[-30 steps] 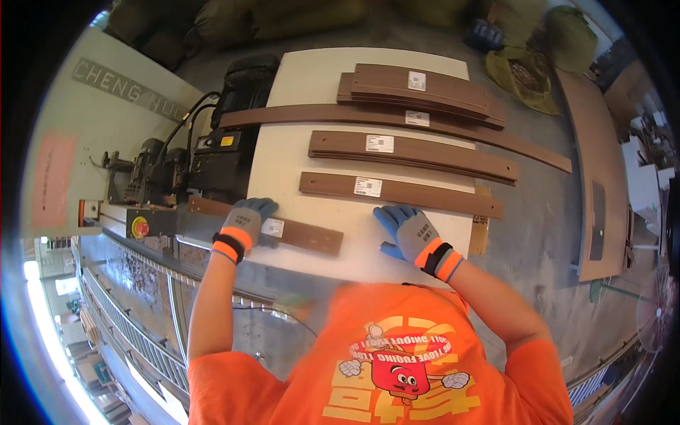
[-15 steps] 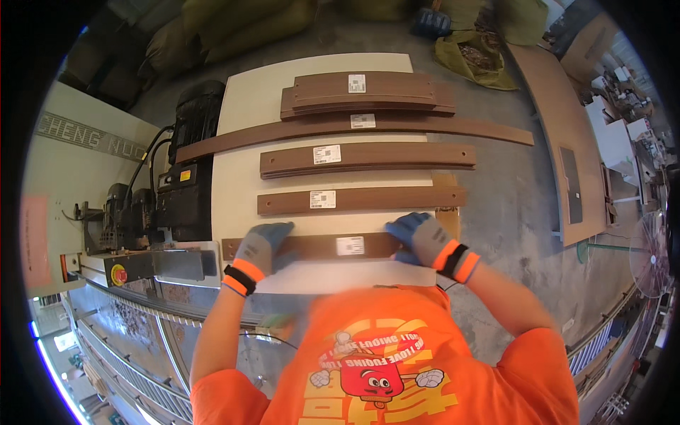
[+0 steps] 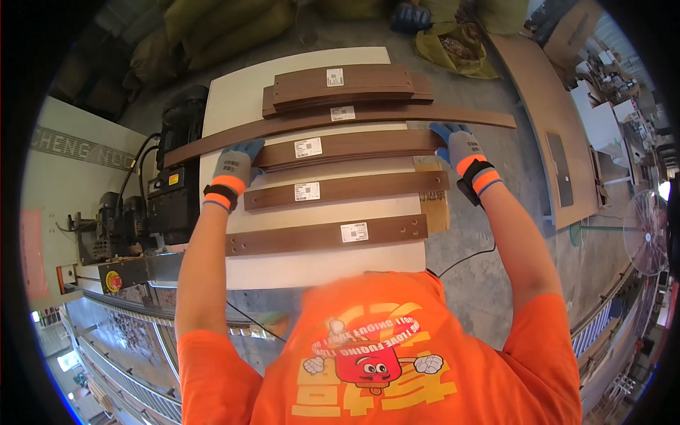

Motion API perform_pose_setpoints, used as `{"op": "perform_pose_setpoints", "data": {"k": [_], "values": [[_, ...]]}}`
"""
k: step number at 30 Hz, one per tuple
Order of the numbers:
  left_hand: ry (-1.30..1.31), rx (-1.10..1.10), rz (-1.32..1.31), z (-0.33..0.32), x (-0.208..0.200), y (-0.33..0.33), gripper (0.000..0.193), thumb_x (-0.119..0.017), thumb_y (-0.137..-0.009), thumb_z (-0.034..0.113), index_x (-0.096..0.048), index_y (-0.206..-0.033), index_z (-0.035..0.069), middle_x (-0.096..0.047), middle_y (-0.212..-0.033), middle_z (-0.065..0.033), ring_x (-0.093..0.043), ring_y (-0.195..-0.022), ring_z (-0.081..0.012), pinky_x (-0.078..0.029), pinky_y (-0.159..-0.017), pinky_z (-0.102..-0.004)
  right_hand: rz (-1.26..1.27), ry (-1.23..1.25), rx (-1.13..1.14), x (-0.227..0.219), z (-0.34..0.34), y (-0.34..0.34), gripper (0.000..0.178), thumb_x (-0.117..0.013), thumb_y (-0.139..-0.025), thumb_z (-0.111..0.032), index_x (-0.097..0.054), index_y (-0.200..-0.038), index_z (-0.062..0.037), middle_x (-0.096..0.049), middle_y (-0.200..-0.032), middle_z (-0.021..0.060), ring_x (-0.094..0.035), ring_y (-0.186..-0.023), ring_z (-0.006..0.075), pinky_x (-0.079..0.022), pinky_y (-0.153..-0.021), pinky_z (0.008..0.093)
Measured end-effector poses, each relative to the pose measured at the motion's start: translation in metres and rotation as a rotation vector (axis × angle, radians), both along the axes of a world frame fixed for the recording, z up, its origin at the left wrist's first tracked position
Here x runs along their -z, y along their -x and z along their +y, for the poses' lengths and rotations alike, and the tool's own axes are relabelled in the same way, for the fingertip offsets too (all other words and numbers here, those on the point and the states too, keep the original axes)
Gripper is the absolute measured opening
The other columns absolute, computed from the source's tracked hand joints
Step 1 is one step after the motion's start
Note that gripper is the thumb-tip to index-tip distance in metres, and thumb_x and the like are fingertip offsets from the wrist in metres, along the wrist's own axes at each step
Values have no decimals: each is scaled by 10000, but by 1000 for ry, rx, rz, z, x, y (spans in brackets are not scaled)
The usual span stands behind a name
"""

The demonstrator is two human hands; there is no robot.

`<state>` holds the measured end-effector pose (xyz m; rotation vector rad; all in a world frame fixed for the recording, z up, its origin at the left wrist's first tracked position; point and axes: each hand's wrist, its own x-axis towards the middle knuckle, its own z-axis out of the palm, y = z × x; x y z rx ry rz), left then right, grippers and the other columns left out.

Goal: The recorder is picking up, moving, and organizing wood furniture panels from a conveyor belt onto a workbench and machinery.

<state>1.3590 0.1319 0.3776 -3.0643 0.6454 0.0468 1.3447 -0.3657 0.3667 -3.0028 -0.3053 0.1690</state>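
A short stack of brown wood-grain boards (image 3: 368, 146) with a white label lies across a pale panel (image 3: 319, 268). My left hand (image 3: 237, 164), in a grey and blue glove, closes around its left end. At the other end my right hand (image 3: 462, 146), gloved alike, has its fingers over the corner and its thumb at the near side. Nearer to me lie a labelled brown board (image 3: 382, 190) with holes in its ends and another brown board (image 3: 297, 239), tilted slightly. Beyond my hands are a long narrow brown strip (image 3: 411, 115) and a stack of shorter boards (image 3: 375, 82).
On the left stands a machine with black motors (image 3: 185, 117) and a red button (image 3: 113, 281). Sacks (image 3: 234, 28) lie at the back. A large brown panel (image 3: 528, 92) and a fan (image 3: 646, 237) are at the right. A dark cable (image 3: 467, 258) crosses the floor.
Both hands have moved away from me, from the nearest board to the ends of the short stack. The nearest board now lies released, its right end raised slightly farther away.
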Motion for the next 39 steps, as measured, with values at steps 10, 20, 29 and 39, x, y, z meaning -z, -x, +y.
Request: {"op": "perform_pose_setpoints", "data": {"k": [10, 20, 29, 39], "values": [[35, 10, 415, 78, -11, 138, 664, -779, -673, 242, -519, -1269, 104, -590, -1137, -129, -605, -926, -309, -502, -804, -397, 12, -220, -316, -16, 31, 143, 606, -729, -713, -175, -505, -1272, -104, -555, -1231, 138, -542, -1043, 389, -457, -910, 445], [29, -140, 469, 68, 0, 150, 704, -779, -647, 101, -494, -1290, 126, -523, -1252, -156, -602, -1006, -335, -513, -818, -403, 178, -266, -141, 20, 47, 169, 637, -646, -739, -29, -414, -1327, -104, -436, -1343, 205, -566, -1021, 413, -503, -833, 439], [412, -93, 269, 32, -59, 75, 688, -764, -611, -37, -526, -1249, 64, -559, -1155, -143, -599, -935, -280, -526, -778, -332, 87, -307, -73, -39, 8, 87, 565, -635, -728, 42, -492, -1253, -110, -525, -1248, 201, -575, -1011, 407, -511, -822, 437], [190, -159, 282, -15, -12, -9, 705, -747, -701, 76, -437, -1333, 106, -443, -1371, -175, -491, -1201, -358, -435, -998, -388, 183, -75, -38, -16, -25, -17, 619, -678, -751, 6, -445, -1313, -107, -514, -1299, 163, -572, -1063, 378, -484, -898, 436]]}}
